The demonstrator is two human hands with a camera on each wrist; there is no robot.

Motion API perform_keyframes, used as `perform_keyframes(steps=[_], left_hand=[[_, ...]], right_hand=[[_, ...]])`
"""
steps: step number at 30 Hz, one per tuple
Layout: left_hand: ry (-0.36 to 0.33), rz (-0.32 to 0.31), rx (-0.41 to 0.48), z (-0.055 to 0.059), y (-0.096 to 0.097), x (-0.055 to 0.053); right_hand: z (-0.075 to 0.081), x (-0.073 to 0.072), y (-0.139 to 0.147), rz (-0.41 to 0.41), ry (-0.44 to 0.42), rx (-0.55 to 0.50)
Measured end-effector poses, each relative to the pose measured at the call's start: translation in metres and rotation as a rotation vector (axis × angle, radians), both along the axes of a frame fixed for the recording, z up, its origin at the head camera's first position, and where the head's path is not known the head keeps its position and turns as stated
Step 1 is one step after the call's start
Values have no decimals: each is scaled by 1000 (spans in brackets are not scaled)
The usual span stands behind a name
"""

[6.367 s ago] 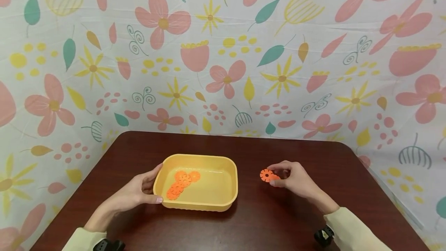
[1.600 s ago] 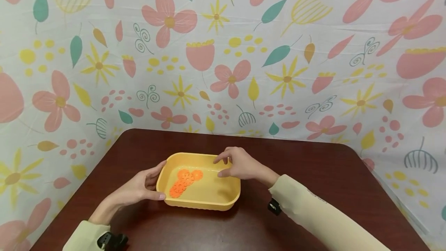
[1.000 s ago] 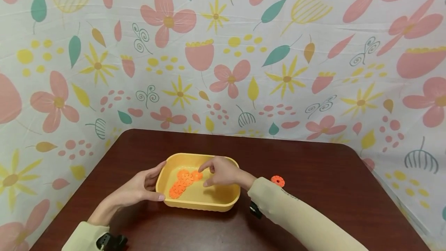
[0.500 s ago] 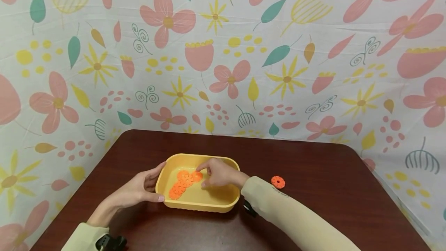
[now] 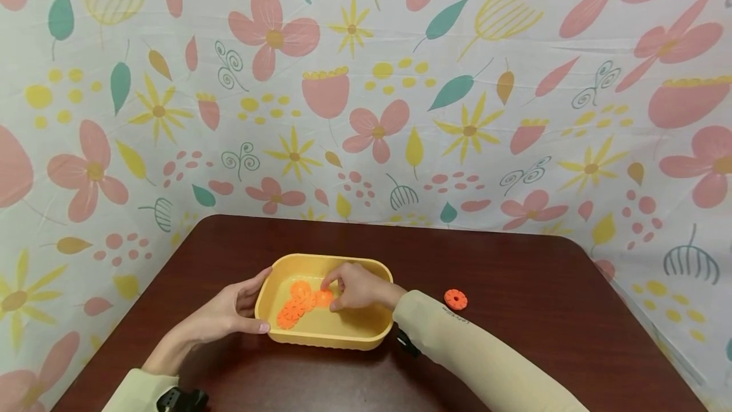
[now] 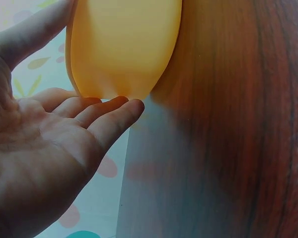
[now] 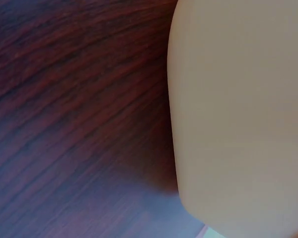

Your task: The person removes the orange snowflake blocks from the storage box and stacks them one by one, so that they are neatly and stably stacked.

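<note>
A yellow plastic tub (image 5: 328,339) sits on the dark wooden table. My left hand (image 5: 214,316) holds its left end, thumb at the front corner and fingers at the back; the left wrist view shows those fingers against the outer wall (image 6: 124,44). Several orange notched discs (image 5: 294,309) overlap in the tub's left part. Inside the tub, my right hand (image 5: 359,286) pinches one orange notched disc (image 5: 324,298) between thumb and forefinger, at the right of that group. The right wrist view does not show its fingers.
Another orange notched disc (image 5: 455,299), perhaps stacked, lies on the table (image 5: 503,272) to the right, behind the right sleeve (image 5: 457,336). A flower-patterned cloth (image 5: 366,113) hangs behind the table. A pale beige surface (image 7: 238,119) fills much of the right wrist view.
From holding orange discs over the table, my right hand has come left into the tub, leaving orange on the table. It now pinches a disc, shifted slightly toward the front. The left hand stays put.
</note>
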State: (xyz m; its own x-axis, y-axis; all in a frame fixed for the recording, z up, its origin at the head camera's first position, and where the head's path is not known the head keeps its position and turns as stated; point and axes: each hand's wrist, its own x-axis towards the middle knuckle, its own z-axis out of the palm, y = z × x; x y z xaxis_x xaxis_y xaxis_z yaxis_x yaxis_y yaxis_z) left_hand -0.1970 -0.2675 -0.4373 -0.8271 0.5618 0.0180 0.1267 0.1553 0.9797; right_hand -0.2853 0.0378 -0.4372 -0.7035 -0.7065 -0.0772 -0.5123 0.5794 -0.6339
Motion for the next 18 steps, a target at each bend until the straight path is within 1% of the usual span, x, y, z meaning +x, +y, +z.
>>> perform_keyframes(steps=[5, 9, 13, 18], left_hand=[[-7, 6, -2, 1, -1, 1], [-2, 0, 5, 2, -1, 1], [2, -4, 10, 1, -1, 0], [-21, 7, -6, 1, -1, 1]], right_hand=[[1, 1, -1, -5, -14, -5], [2, 1, -2, 9, -23, -23], [2, 2, 0, 2, -41, -31], [1, 4, 1, -3, -34, -35]])
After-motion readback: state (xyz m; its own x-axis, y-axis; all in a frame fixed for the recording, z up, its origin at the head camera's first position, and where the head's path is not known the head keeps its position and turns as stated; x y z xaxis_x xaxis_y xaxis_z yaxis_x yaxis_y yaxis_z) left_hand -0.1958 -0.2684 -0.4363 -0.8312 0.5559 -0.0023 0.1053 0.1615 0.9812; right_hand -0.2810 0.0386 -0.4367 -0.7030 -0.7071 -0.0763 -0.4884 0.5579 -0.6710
